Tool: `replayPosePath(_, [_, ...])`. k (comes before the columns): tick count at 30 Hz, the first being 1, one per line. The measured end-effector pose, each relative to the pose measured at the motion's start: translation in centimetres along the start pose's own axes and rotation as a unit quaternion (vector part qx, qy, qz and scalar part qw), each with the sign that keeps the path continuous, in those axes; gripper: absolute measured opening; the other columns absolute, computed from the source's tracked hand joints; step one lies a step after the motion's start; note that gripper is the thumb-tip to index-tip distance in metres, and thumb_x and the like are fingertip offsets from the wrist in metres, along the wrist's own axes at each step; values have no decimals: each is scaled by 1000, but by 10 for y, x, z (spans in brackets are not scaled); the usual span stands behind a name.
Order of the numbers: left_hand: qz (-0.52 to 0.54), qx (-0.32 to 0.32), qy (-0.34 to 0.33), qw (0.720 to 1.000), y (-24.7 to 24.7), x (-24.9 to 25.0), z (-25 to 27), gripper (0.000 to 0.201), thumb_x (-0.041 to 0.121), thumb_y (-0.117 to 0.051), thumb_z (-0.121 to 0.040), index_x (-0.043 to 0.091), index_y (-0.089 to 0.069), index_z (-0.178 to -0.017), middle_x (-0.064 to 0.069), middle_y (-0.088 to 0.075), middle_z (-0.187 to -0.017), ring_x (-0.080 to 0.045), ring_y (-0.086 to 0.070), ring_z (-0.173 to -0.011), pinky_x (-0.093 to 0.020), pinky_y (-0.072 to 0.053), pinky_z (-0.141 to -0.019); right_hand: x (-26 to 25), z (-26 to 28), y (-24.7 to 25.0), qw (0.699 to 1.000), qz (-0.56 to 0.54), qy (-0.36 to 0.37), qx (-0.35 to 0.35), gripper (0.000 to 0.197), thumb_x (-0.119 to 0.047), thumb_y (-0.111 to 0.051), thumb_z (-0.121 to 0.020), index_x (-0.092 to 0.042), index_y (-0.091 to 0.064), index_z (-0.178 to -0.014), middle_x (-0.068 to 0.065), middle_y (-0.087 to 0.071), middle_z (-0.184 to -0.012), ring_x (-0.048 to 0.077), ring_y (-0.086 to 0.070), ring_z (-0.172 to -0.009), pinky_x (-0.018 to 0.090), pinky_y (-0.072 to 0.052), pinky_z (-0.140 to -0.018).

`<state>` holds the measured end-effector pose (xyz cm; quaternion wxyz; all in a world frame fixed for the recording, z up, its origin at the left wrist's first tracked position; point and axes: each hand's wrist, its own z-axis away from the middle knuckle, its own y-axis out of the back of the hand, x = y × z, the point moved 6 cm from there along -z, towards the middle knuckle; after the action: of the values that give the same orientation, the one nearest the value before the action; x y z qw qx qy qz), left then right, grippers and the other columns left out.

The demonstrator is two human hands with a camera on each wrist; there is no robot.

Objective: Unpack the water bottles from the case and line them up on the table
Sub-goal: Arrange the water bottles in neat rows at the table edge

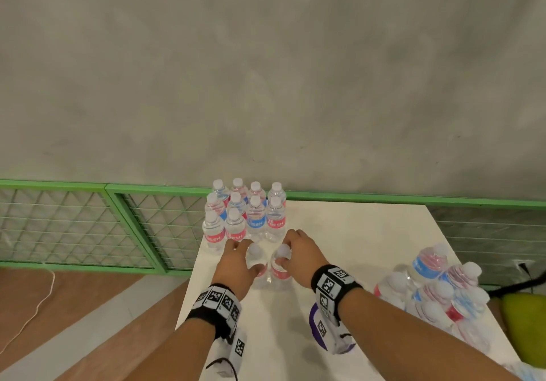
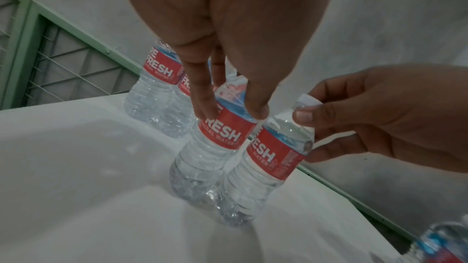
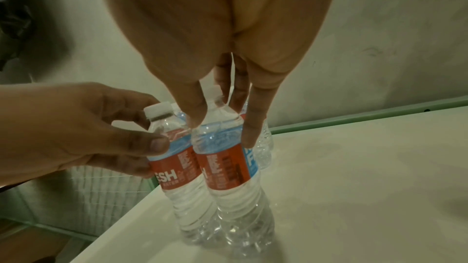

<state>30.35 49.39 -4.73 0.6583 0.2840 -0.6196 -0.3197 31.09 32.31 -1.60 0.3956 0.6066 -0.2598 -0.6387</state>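
Observation:
Two clear water bottles with red and blue labels stand side by side on the white table (image 1: 354,232). My left hand (image 1: 249,258) grips the left bottle (image 1: 260,280) by its shoulder, fingers curled round it (image 2: 220,133). Beside it, my right hand (image 1: 285,253) holds the right bottle (image 1: 280,274) just under its white cap (image 3: 225,163). Several bottles (image 1: 246,212) stand in rows at the table's far left corner, just beyond the hands. The plastic-wrapped case (image 1: 434,292) with several more bottles lies at the table's right edge.
A green mesh fence (image 1: 74,224) runs behind and left of the table, below a grey concrete wall. The table's left edge lies close to the left bottle. A yellow-green object (image 1: 523,321) sits right of the case. A white cable (image 1: 38,306) trails on the floor.

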Motion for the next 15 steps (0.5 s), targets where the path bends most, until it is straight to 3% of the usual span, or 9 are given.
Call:
replayPosePath(3, [13,8,1,1000,4,5,-23,63,25,-77,-76,27,-46,-131,0,-41,-125,-16,-54,-100,-23,-41,-88,1,-21,7,1000,3,-8,7,30,-26,-71,-82,-14,-52,-102,4,-54,-105,22,-55,-90,31,-47,-80])
replayPosePath(6, [29,27,-18,999,13,6,-38,62,16,-70,-78,33,-44,-132,2,-40,-122,-19,-56,-103,-30,-48,-90,2,-39,11,1000,6,-4,7,32,-27,-72,-82,-14,-54,-105,4,-56,-105,19,-53,-87,30,-46,-79])
replayPosePath(11, [8,33,-85,996,21,8,-53,44,9,-63,-85,33,-60,-122,7,-49,-113,-12,-58,-82,-27,-50,-83,2,-54,12,1000,20,13,-6,42,-24,-71,-83,-27,-55,-121,3,-50,-100,26,-59,-91,34,-51,-84])
replayPosePath(15, [-20,27,-92,995,23,13,-63,36,14,-66,-84,29,-62,-117,6,-59,-110,-14,-57,-81,-26,-48,-79,-1,-59,8,998,48,23,-19,49,-16,-72,-78,-26,-56,-123,3,-47,-105,25,-58,-96,30,-48,-85])
